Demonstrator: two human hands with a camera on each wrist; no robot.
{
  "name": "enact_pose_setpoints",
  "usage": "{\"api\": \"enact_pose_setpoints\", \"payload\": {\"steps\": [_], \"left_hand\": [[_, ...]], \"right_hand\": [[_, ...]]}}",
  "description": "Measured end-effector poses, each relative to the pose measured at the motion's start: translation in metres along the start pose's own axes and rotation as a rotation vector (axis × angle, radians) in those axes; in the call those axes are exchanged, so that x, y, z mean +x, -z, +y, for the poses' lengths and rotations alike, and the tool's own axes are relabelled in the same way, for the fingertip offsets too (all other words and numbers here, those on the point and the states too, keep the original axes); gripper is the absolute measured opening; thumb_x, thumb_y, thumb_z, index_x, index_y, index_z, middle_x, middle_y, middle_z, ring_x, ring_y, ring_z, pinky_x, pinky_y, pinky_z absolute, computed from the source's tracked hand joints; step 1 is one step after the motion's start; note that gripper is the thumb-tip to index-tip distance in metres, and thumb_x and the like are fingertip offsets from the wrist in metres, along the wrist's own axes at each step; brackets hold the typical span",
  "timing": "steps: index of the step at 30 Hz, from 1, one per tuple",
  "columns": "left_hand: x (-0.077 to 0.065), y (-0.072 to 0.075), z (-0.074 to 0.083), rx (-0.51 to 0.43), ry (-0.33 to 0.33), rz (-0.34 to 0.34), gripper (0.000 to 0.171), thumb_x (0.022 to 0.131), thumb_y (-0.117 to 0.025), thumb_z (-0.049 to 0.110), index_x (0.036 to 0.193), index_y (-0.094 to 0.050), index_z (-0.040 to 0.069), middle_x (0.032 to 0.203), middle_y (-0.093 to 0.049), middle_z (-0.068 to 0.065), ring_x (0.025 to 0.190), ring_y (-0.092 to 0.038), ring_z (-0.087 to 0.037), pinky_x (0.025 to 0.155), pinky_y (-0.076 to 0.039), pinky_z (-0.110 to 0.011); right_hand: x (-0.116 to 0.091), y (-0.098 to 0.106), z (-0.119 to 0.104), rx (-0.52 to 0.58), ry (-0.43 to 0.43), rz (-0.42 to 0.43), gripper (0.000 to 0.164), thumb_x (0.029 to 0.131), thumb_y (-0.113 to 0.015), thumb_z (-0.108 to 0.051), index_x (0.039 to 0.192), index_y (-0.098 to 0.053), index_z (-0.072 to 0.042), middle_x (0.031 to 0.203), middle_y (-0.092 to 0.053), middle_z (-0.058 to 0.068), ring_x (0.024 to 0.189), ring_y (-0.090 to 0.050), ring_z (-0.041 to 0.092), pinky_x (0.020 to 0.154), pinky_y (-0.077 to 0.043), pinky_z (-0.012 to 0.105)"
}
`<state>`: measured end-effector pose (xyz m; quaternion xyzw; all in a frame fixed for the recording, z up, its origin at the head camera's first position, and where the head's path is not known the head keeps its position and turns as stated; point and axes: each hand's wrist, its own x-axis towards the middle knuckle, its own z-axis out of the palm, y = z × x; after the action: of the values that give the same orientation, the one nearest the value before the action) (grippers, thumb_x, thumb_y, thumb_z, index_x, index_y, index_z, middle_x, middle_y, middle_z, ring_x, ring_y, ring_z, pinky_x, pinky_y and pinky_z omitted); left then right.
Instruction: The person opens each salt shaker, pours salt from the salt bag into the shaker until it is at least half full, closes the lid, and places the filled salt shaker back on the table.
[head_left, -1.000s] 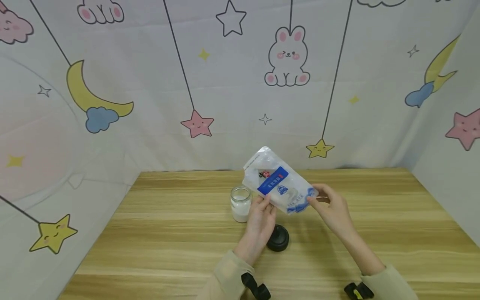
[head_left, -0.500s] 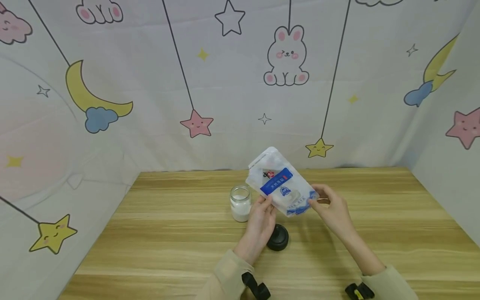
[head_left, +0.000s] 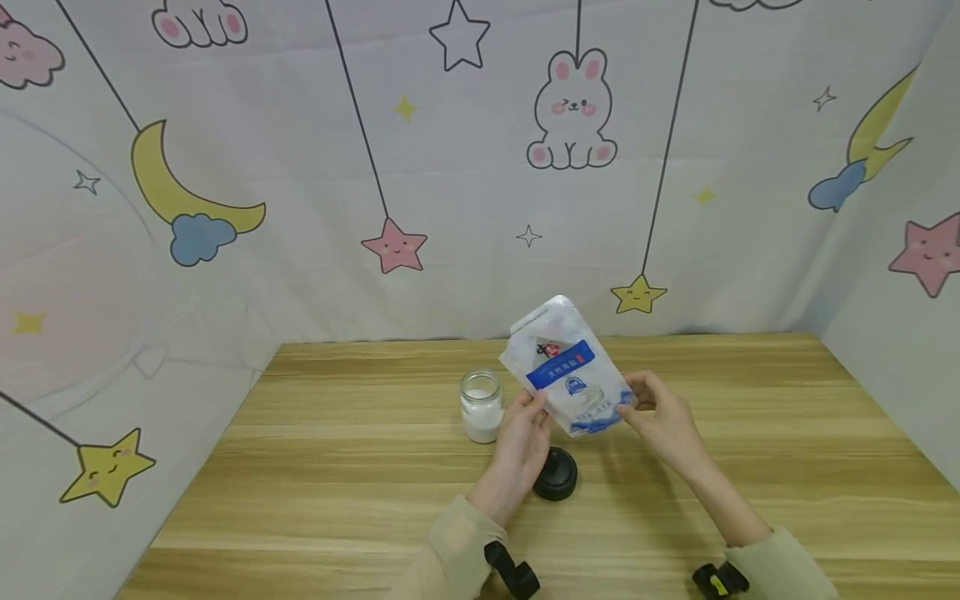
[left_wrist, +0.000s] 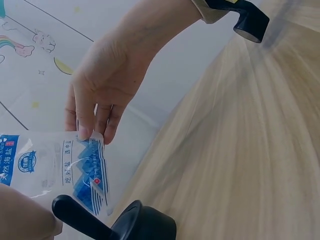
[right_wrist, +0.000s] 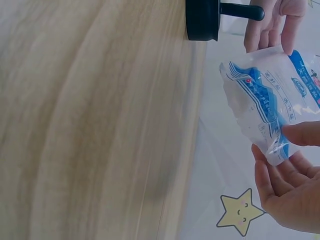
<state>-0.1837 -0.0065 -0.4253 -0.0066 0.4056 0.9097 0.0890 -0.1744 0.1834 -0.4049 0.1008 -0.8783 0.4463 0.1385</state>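
A white and blue plastic salt bag is held above the table, tilted with its upper end toward the back left. At its lower left edge my left hand pinches it, thumb in front. My right hand grips the lower right corner between thumb and fingers; the right wrist view shows the thumb on the bag's front and fingers behind. Left of the bag stands an uncovered glass jar, partly filled with white grains. A black lid with an upright handle lies just right of my left wrist.
The wooden table spreads out on both sides of the hands. A white cloth with cartoon prints hangs behind it and along its sides. Black camera mounts sit on both wrists.
The bag's upper end has swung to the right, so the bag stands somewhat steeper. Both hands keep their hold with hardly any movement; jar and lid stay put.
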Motion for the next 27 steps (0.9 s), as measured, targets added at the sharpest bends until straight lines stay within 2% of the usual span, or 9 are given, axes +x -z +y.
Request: {"api": "enact_pose_setpoints", "payload": {"steps": [8,15,20,27], "left_hand": [[0.002,-0.001,0.0,0.049,0.004,-0.001,0.042,0.102,-0.037,0.008,0.143,-0.037,-0.001,0.15,-0.041,-0.017,0.143,-0.033,-0.028,0.123,-0.021,-0.039],[0.005,-0.002,0.0,0.112,0.014,0.011,0.042,0.102,-0.039,0.009,0.143,-0.039,-0.001,0.149,-0.042,-0.016,0.143,-0.033,-0.028,0.122,-0.023,-0.039],[0.005,-0.002,0.001,0.148,0.023,0.0,0.042,0.103,-0.038,0.011,0.143,-0.038,0.0,0.15,-0.041,-0.014,0.144,-0.031,-0.027,0.122,-0.022,-0.039],[0.007,-0.002,0.001,0.182,0.035,0.005,0.042,0.103,-0.039,0.011,0.144,-0.038,0.0,0.152,-0.038,-0.014,0.146,-0.028,-0.027,0.122,-0.022,-0.038]], "right_hand": [[0.003,0.0,0.005,-0.009,-0.01,-0.02,0.031,0.085,-0.066,0.006,0.113,-0.055,0.005,0.102,-0.067,0.02,0.093,-0.064,0.027,0.078,-0.051,0.017],[0.004,0.0,0.007,-0.017,-0.029,-0.037,0.032,0.083,-0.066,0.007,0.113,-0.054,0.006,0.102,-0.067,0.021,0.095,-0.064,0.029,0.082,-0.054,0.027],[0.004,0.0,0.01,-0.015,-0.055,-0.051,0.03,0.083,-0.065,0.007,0.111,-0.054,0.006,0.102,-0.066,0.022,0.096,-0.063,0.029,0.082,-0.053,0.024],[0.006,-0.001,0.013,-0.028,-0.067,-0.063,0.03,0.083,-0.064,0.007,0.11,-0.052,0.006,0.101,-0.066,0.022,0.095,-0.063,0.03,0.084,-0.054,0.032]]}}
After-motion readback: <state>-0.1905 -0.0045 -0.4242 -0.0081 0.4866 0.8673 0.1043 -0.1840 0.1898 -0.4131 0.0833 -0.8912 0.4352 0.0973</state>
